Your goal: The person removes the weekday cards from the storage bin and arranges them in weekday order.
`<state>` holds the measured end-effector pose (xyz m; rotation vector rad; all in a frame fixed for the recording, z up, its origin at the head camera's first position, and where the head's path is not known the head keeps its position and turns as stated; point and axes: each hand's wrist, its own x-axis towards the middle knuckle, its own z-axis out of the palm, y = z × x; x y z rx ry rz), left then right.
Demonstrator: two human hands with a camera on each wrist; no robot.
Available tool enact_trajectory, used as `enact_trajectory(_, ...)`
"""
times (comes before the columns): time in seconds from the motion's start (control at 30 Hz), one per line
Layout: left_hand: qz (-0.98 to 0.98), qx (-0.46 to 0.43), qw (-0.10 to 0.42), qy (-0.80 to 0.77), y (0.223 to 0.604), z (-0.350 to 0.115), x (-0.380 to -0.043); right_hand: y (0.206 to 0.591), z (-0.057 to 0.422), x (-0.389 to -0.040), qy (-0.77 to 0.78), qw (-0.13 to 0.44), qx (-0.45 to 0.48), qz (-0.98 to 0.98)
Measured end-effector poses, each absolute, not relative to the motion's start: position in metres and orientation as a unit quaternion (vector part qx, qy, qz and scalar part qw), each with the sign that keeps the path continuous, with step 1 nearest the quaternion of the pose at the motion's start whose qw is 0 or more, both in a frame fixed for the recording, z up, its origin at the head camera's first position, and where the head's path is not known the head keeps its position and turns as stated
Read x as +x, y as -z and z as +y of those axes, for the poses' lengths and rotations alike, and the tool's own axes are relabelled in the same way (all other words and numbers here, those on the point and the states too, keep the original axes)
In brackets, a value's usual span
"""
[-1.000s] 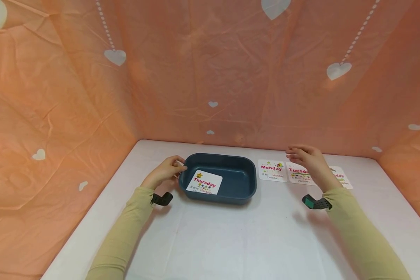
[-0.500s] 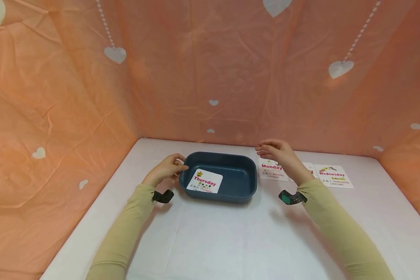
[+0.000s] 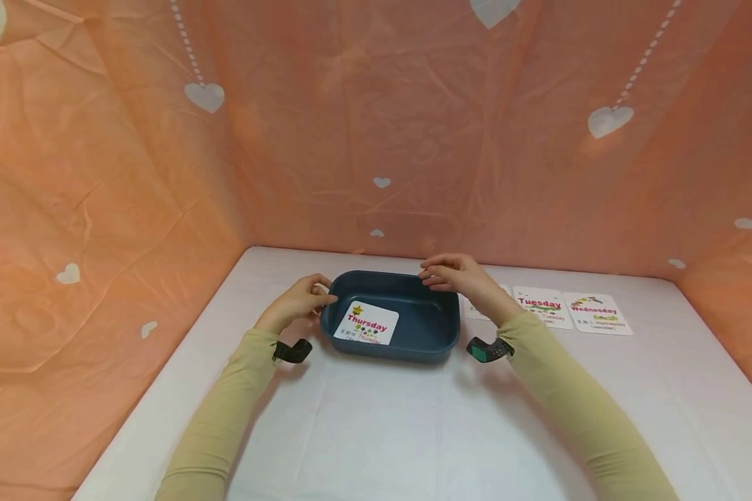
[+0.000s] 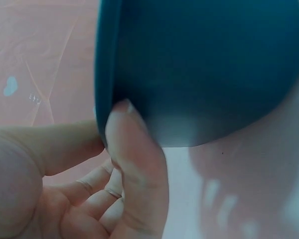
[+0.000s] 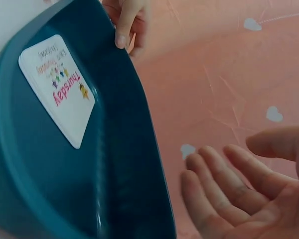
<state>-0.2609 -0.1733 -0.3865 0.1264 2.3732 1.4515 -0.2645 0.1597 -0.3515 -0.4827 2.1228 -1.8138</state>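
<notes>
The right hand [image 3: 464,280] has moved from the Tuesday card [image 3: 542,307] to the tray's [image 3: 423,325] far corner, fingers relaxed, empty; the left hand [image 3: 296,300] pinches its left rim. Inside, the Thursday card [image 3: 367,323] looks light, stiff, best lifted by an edge.

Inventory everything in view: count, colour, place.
Table: 1, white, foreground
Tray: 1, dark blue, on table
Thursday card: 1 visible, white, in tray
Tuesday card, Wednesday card: 1 each, white, right of tray
Partly hidden card: 1, white, left of Tuesday
Drape: count unclear, orange, around table
Hearts: several, white, on drape
Wrist devices: 2, black, at wrists
Sleeves: 2, khaki, foreground
Left hand: 1, bare, gripping tray
Right hand: 1, bare, near tray
</notes>
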Motion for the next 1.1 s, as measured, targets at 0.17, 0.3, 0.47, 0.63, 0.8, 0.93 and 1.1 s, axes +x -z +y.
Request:
enact_trajectory(0.17, 0.840, 0.041, 0.179, -0.510, 0.387, -0.173, -0.261, 0.355, 0.149, -0.268, 0.620, 0.218, -0.177, 0.733)
enact_trajectory(0.3, 0.839, 0.041, 0.178, -0.512, 0.387, -0.174, -0.261, 0.361, 0.141, -0.271, 0.614, 0.252, -0.181, 0.726)
enact_trajectory(0.47, 0.840, 0.036, 0.179, -0.511, 0.387, -0.173, -0.260, 0.366, 0.135, -0.275, 0.594, 0.265, -0.178, 0.738)
enact_trajectory(0.63, 0.839, 0.040, 0.178, -0.513, 0.387, -0.173, -0.262, 0.366, 0.127, -0.278, 0.581, 0.272, -0.166, 0.749)
enact_trajectory(0.8, 0.838, 0.043, 0.177, -0.514, 0.386, -0.172, -0.262, 0.368, 0.113, -0.281, 0.554, 0.279, -0.158, 0.768)
enact_trajectory(0.93, 0.842, 0.038, 0.179, -0.508, 0.386, -0.172, -0.260, 0.369, 0.103, -0.283, 0.533, 0.286, -0.152, 0.781)
enact_trajectory(1.1, 0.841, 0.037, 0.177, -0.510, 0.386, -0.171, -0.260, 0.371, 0.099, -0.285, 0.534, 0.286, -0.147, 0.782)
